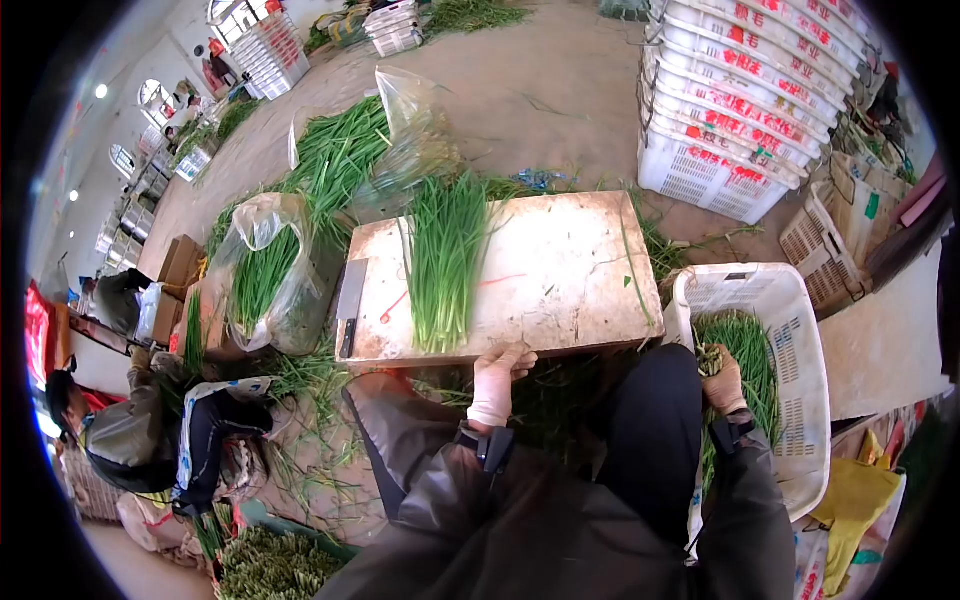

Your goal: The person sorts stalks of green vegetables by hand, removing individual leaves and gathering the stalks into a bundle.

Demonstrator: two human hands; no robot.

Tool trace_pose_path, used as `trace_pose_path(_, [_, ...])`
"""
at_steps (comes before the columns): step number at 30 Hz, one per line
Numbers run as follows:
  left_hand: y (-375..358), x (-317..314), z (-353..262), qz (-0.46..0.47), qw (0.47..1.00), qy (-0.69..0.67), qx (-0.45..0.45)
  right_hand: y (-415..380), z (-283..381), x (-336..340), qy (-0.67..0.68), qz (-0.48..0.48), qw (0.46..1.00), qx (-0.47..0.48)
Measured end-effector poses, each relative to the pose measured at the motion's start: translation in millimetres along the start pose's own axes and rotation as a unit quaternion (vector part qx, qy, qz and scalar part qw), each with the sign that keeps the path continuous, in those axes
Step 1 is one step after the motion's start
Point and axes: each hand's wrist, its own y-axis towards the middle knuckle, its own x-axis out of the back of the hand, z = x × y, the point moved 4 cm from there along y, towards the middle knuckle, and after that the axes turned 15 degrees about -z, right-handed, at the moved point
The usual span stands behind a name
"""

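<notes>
Our right hand [725, 382] grips some stems [709, 359] over the crate [806, 400], best held lightly (leaves probably bruise); our left hand [503, 367], loosely bent, is at the board's [570, 260] edge.

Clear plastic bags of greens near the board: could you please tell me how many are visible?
2: one bag left of the board, another bag past its far left corner; more may be hidden.
</notes>
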Motion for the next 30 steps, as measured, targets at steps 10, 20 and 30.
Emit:
trace_pose_path(10, [7.9, 21.0, -12.3, -0.002, 0.998, -0.063, 0.016, 21.7, 11.3, 91.2, 0.041, -0.180, 0.980, 0.072])
trace_pose_path(20, [10.9, 20.7, -16.6, 0.021, 0.995, -0.085, 0.040, 59.6, 190.7, 96.7, -0.241, -0.096, 0.929, 0.264])
trace_pose_path(30, [28.6, 21.8, 15.7, 0.026, 0.994, -0.074, 0.080, -3.8, 279.5, -162.7, -0.335, 0.218, 0.633, 0.663])
